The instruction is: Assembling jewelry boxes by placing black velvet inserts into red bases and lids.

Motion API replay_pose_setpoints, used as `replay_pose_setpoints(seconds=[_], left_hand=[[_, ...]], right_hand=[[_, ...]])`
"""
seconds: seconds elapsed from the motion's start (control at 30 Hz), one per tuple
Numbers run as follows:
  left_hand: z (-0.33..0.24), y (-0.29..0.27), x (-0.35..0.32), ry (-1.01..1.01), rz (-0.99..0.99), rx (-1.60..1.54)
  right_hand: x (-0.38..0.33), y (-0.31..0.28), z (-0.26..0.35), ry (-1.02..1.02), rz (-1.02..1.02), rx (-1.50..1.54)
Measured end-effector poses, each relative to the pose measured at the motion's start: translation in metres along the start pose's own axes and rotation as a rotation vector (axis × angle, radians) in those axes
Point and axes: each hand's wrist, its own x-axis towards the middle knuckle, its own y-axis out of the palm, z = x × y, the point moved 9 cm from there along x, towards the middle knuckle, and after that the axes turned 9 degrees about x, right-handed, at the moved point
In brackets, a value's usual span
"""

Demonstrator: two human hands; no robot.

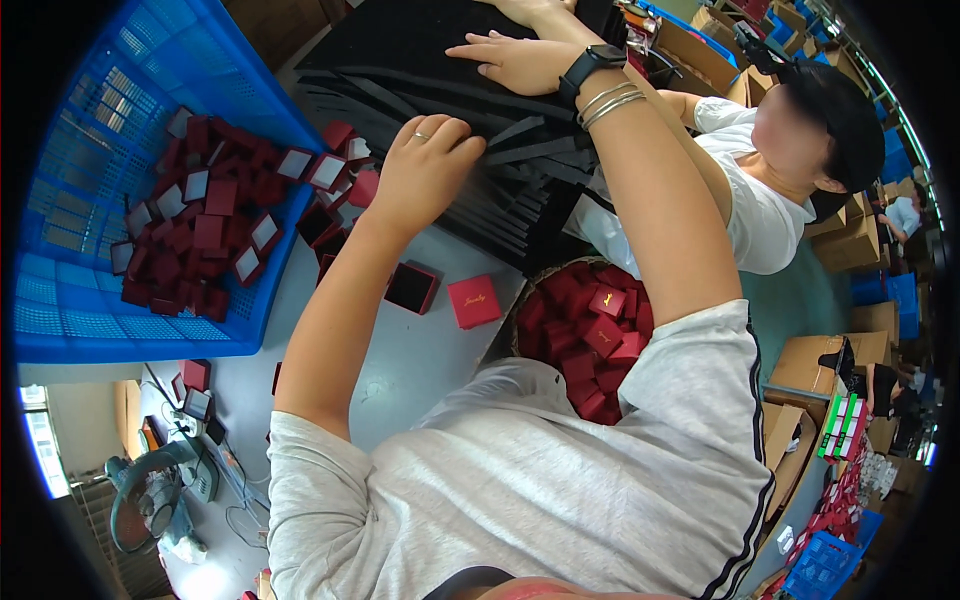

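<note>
Two hands (425,165), one blue crate (130,120)

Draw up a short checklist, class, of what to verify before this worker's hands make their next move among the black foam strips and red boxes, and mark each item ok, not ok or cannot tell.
1. Left hand on the black foam strips: ok, its curled fingers rest at their edge.
2. Right hand flat on the black sheet stack: ok.
3. Strip actually gripped in the left hand: cannot tell, fingers hide it.
4. Open red box and closed red lid within reach on the table: ok.
5. Blue crate holds boxes: ok.
6. Basket of red lids beside the torso: ok.
</note>
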Motion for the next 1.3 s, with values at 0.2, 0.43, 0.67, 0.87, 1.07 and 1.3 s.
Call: replay_pose_setpoints(seconds=[0.2, 0.43, 0.67, 0.87, 1.07, 1.3], left_hand=[[-0.009, -0.012, -0.006, -0.053, -0.056, -0.129], [-0.04, 0.002, -0.017, 0.106, 0.218, -0.176], [-0.009, -0.001, -0.016, -0.011, 0.011, -0.165], [-0.013, 0.031, -0.014, -0.15, -0.126, 0.016], [-0.02, 0.033, -0.032, -0.071, -0.258, 0.156], [-0.011, 0.037, -0.05, -0.026, -0.002, -0.057]], right_hand=[[0.0, 0.003, 0.002, 0.046, 0.006, 0.036], [0.009, 0.008, -0.037, -0.069, -0.259, 0.133], [-0.029, -0.024, 0.023, -0.115, -0.432, 0.12], [-0.016, -0.014, 0.017, -0.059, -0.337, 0.079], [-0.004, -0.01, 0.014, -0.075, -0.346, 0.092], [-0.004, -0.013, 0.01, -0.019, -0.247, 0.184]])
